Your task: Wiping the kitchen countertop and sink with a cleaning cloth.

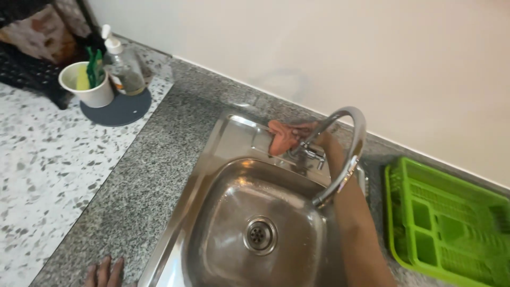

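The right hand (304, 131) reaches across the steel sink (212, 159) to its back ledge, where it is closed on a crumpled reddish-brown cloth (281, 136) pressed against the ledge just beside the base of the faucet (348, 154). The forearm runs up from the lower right edge of the view, passing behind the curved chrome spout, whose outlet hangs over the basin. The drain (260, 234) sits in the middle of the basin, whose metal looks wet and shiny. The left hand (104, 272) rests at the bottom edge, only its fingertips in view, lying flat and open on the grey speckled counter (154, 175) just left of the sink rim. To the right of the sink, a bright green plastic dish rack (451, 223) sits on the counter near the wall. Well apart, at the upper left, a white cup (87, 85) holding green and yellow scrubbers stands on a round dark mat (125, 109), touching a clear pump bottle (123, 66) of soap beside it.
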